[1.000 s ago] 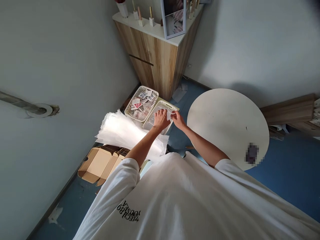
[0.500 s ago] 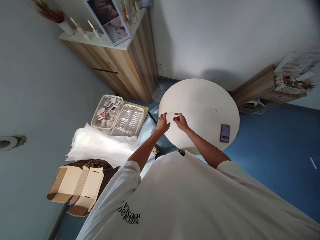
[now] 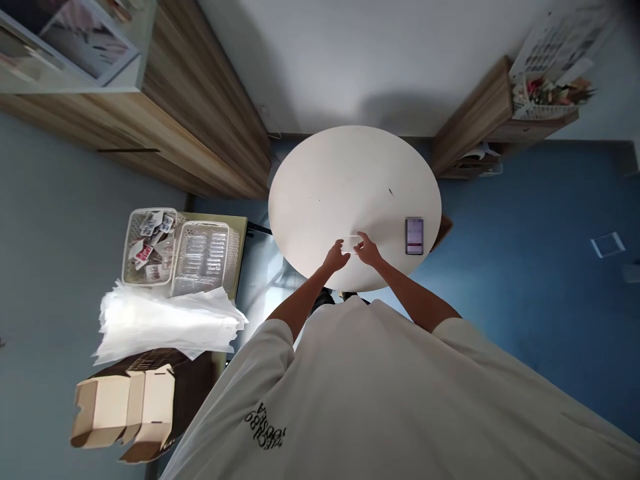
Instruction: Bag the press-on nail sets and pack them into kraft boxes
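Observation:
Between my two hands is a small, pale, clear-looking rectangular piece (image 3: 351, 245), too small to name more exactly. My left hand (image 3: 337, 256) grips its left edge with thumb and fingers. Its right edge is pinched by my right hand (image 3: 367, 250). Both hands are over the near part of a round white table (image 3: 340, 173). To the right of my right hand, a phone (image 3: 415, 236) with a lit screen lies on the table. A small dark mark (image 3: 391, 192) shows on the tabletop.
A side table at left bears a basket of small packets (image 3: 149, 245), a basket of clear plastic cases (image 3: 204, 257) and white plastic bags (image 3: 165, 321). Open cardboard boxes (image 3: 125, 408) sit nearer. A wooden cabinet (image 3: 210, 100) and shelf unit (image 3: 475, 113) flank the table.
My view has turned, so the round table appears further left and the side table lower. Both hands still hold the small piece, now nearer the table's front edge in view.

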Tool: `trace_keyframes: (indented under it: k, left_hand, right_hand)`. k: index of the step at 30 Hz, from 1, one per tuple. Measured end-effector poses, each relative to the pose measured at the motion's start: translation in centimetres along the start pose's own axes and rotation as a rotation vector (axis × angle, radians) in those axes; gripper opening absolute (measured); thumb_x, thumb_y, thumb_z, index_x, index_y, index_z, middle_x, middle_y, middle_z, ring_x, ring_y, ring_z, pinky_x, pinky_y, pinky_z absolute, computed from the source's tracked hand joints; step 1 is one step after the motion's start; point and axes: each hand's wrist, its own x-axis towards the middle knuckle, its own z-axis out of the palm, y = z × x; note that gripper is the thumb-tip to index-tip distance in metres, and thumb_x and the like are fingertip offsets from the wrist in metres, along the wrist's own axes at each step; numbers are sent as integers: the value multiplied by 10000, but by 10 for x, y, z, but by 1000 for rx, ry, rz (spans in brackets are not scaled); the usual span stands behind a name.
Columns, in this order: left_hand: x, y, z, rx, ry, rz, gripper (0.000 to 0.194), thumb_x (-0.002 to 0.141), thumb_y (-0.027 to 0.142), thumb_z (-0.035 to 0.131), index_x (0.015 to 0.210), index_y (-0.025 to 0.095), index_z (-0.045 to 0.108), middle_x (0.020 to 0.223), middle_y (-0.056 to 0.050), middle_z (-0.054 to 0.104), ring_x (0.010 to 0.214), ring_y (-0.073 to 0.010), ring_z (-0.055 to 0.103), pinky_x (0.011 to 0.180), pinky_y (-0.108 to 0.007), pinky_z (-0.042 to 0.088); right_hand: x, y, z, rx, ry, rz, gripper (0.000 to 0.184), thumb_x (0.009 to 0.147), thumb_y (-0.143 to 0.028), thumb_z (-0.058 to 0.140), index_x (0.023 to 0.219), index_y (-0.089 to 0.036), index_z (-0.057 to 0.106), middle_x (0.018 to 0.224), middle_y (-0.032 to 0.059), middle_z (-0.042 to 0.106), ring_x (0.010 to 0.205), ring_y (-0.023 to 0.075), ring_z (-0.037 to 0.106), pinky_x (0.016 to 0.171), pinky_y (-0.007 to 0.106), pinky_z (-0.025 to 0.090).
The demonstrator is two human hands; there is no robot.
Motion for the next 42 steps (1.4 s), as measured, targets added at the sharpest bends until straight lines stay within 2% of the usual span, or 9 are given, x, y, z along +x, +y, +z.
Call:
trace_keyframes:
  k: [4, 9, 14, 17, 21, 25, 31, 37, 42]
  left_hand:
    - [14, -8, 20, 79, -34, 42, 602, 935, 183, 598, 1525, 173, 478, 1576, -187, 557, 1418, -312, 577, 1145, -439, 501]
    - [21, -13, 24, 122, -55, 24, 496, 947, 191, 580, 1442, 156, 563, 1537, -190, 585, 1392, -307, 594, 1172, -441, 475]
    - [25, -10, 24, 86, -78, -24, 453, 927, 201, 616, 1380, 194, 585, 1521, -162, 606, 1366, -306, 611, 1122, -430, 502]
    - [30, -6, 29, 12, -99, -79, 462, 907, 212, 651, 1361, 218, 564, 1491, -150, 631, 1336, -304, 629, 1039, -416, 536]
    - [39, 1, 34, -42, -85, -108, 531, 880, 210, 687, 1380, 223, 506, 1472, -162, 633, 1297, -295, 649, 974, -397, 543]
    - [45, 3, 30, -46, -45, -76, 590, 855, 191, 687, 1405, 216, 478, 1438, -170, 637, 1249, -304, 666, 960, -411, 554]
    - [51, -6, 19, -55, 53, -35, 602, 800, 84, 643, 1372, 206, 504, 1459, -185, 609, 1326, -321, 620, 1017, -441, 544]
    - [50, -8, 19, -84, 37, -33, 623, 811, 80, 681, 1390, 218, 496, 1368, -155, 649, 1249, -280, 649, 986, -413, 554]
    - [47, 4, 10, -102, 130, -5, 449, 920, 167, 682, 1350, 209, 562, 1396, -160, 599, 1203, -244, 668, 993, -380, 548]
  right_hand:
    - [5, 17, -4, -32, 56, 33, 618, 918, -244, 586, 1532, -228, 515, 948, 9, 701, 886, 210, 697, 868, 337, 571]
    - [26, 25, -8, -73, 133, 95, 541, 933, -294, 622, 1458, -210, 525, 970, 37, 714, 965, 252, 693, 919, 378, 565]
    - [34, 25, -7, -188, 146, 150, 491, 965, -343, 599, 1426, -192, 521, 1250, 149, 695, 1102, 311, 671, 965, 441, 558]
    - [36, 23, -10, -261, 200, 11, 466, 976, -266, 514, 1433, -175, 523, 1482, 189, 585, 1297, 336, 585, 1078, 474, 511]
    - [37, 22, -15, -322, 79, -150, 487, 934, -139, 473, 1405, -187, 589, 1541, 149, 582, 1406, 344, 516, 1184, 522, 424]
    - [29, 23, -12, -343, 31, -86, 470, 963, -146, 467, 1405, -194, 618, 1531, 139, 596, 1416, 332, 520, 1199, 507, 415]
    - [11, 24, -4, -294, 13, -39, 469, 984, -161, 467, 1433, -185, 598, 1545, 141, 578, 1416, 310, 534, 1198, 478, 432]
    - [8, 16, -5, -209, 25, -39, 475, 967, -166, 491, 1429, -184, 601, 1491, 149, 597, 1368, 285, 567, 1182, 439, 460]
    - [10, 9, -8, -177, 88, -87, 409, 987, -193, 481, 1361, -199, 645, 1350, 139, 653, 1215, 256, 634, 1122, 416, 499]
